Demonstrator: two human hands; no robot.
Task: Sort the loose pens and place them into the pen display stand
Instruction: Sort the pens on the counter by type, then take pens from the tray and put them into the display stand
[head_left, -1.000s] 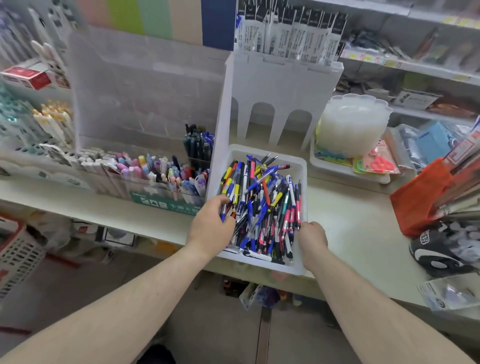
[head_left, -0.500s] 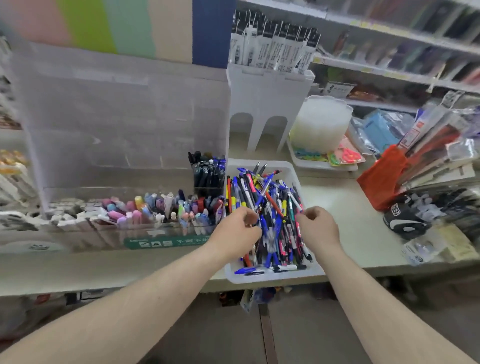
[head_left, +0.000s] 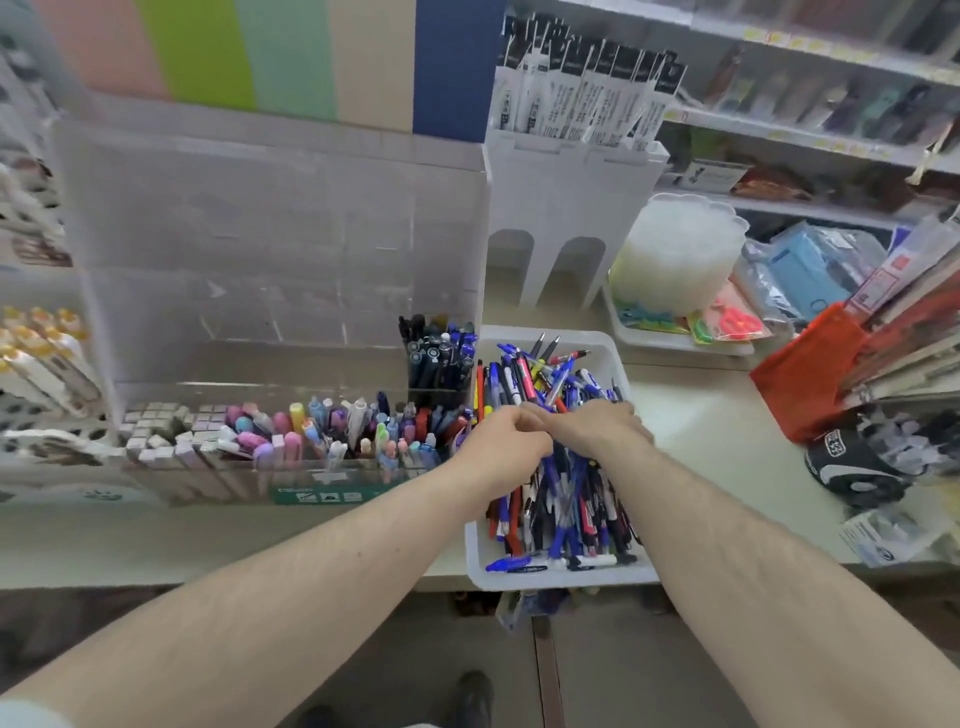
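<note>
A: Seeing both your hands over the white tray (head_left: 618, 358) of loose pens (head_left: 566, 499), near the tabletop (head_left: 696, 426) front edge. Left hand (head_left: 501, 441) and right hand (head_left: 597, 426) touch at the fingertips.

B: Grip?

A: Fingers curled on both; can't tell if either holds a pen. Pen stand (head_left: 280, 291) sits just left of the tray, dark pens (head_left: 439, 353) in its right compartment.

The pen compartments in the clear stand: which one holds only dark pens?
The small back compartment, right beside the white tray. Its pens are black and dark blue, standing upright; the long front row holds pastel pinks, purples and blues.
</note>
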